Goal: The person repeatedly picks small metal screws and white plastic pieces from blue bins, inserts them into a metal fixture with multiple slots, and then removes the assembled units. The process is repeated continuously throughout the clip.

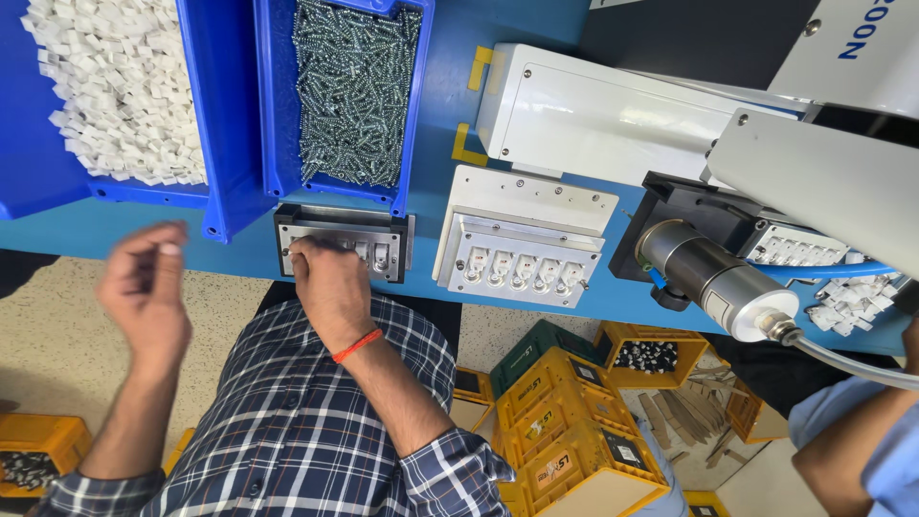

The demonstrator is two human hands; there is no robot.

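My right hand [330, 287], with a red thread around its wrist, lies on a grey metal fixture [388, 251] at the near edge of the blue bench. Its bent fingertips press onto the left slots and hide whatever is under them; small white parts sit in the slots to the right. My left hand [144, 292] hangs in the air left of the fixture, off the bench edge, blurred, with its fingers curled together. A blue bin of white plastic pieces [120, 86] sits beyond the left hand. A blue bin of silver screws [352, 91] stands just behind the fixture.
A white fixture [522, 239] with a row of several seated parts lies right of my right hand. Further right are a white machine housing [593, 115] and a cylindrical motor [713, 278]. Another person's blue-sleeved arm [852, 450] is at the lower right. Yellow crates [565, 421] stand on the floor.
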